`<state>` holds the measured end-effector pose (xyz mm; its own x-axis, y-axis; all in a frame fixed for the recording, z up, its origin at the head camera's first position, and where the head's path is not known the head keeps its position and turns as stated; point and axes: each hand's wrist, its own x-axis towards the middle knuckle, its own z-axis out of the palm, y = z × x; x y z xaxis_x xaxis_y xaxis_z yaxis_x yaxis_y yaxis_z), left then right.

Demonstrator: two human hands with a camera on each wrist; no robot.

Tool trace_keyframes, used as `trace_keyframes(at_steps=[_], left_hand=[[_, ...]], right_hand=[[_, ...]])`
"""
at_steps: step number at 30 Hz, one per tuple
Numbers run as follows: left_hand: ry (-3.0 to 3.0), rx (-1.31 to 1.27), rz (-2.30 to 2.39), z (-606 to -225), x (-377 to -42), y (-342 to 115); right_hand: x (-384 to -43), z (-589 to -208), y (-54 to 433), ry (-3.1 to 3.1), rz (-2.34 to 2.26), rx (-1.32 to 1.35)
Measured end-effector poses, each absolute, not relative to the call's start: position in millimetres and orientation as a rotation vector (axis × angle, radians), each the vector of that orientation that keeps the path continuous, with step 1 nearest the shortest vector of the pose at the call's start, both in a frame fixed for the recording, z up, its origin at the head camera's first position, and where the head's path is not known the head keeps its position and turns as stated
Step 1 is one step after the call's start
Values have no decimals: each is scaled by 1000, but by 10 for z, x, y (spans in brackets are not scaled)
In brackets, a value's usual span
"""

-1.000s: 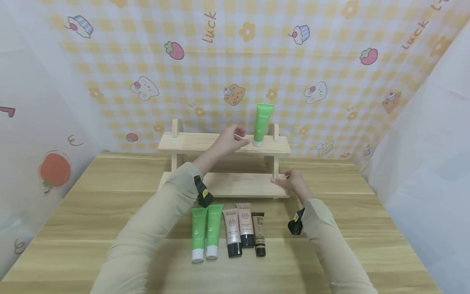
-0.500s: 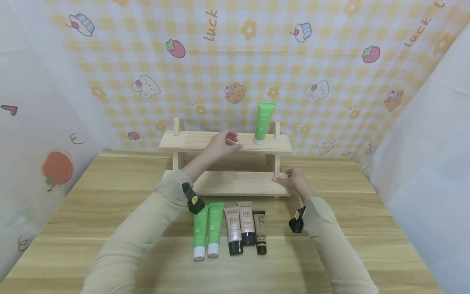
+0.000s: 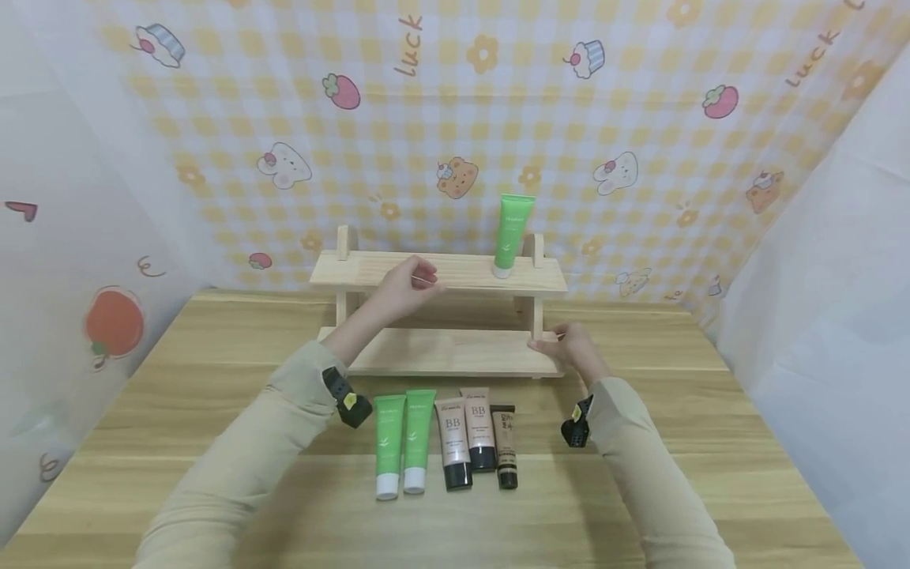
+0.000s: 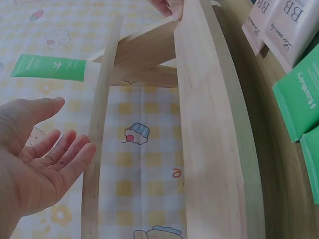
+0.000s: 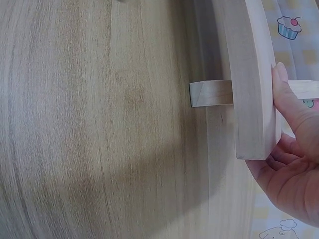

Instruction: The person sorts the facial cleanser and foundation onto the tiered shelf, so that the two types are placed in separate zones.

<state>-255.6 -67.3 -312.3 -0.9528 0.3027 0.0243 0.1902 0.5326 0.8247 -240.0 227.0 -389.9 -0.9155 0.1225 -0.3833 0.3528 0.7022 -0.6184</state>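
A two-tier wooden shelf (image 3: 455, 352) stands at the back of the table. On the right of its upper board, a green squeeze tube (image 3: 512, 233) stands upright on its white cap. My left hand (image 3: 405, 288), empty and with fingers relaxed, hovers in front of the upper board, to the left of that tube. In the left wrist view its fingers (image 4: 75, 159) are spread loosely apart from the wood. My right hand (image 3: 572, 350) grips the right end of the lower board. The right wrist view shows the thumb (image 5: 281, 82) on top and fingers curled underneath.
In front of the shelf lie two green tubes (image 3: 389, 450), two pink BB cream tubes (image 3: 453, 442) and a slim brown tube (image 3: 505, 446) with a black cap. A yellow checked cloth (image 3: 455, 118) hangs close behind the shelf.
My left hand has moved left and slightly down, away from the standing green tube. My right hand keeps its grip on the lower board. The view has shifted slightly.
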Motion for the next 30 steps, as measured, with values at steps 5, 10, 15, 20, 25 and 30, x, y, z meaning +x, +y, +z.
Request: trace_keyframes(at_steps=[5,10,15,20,25,30], left_hand=[[2608,376,1429,-3150,-2517,-752],[2607,365,1436,-3164,-2484,-827],[2605,376,1376,-3215,-2450,-916],[2606,351,1281,-3248,-2382,-995],[2597,320,1217,-3291,-2283,-1075],[2533,272,1176,-3381,-2172,-1164]], right_hand=[[-2379,-3886,2269,2597,-1037,355],[-2365,-3867,2260,2592,-1054,336],[-2373,-3862,2262,2587,-1068,344],[-2386,-3857,2269,2575,-1099,360],[-2387,-3843,2263,2572,-1111,371],[-2391,-3846,2267,2559,-1106,382]])
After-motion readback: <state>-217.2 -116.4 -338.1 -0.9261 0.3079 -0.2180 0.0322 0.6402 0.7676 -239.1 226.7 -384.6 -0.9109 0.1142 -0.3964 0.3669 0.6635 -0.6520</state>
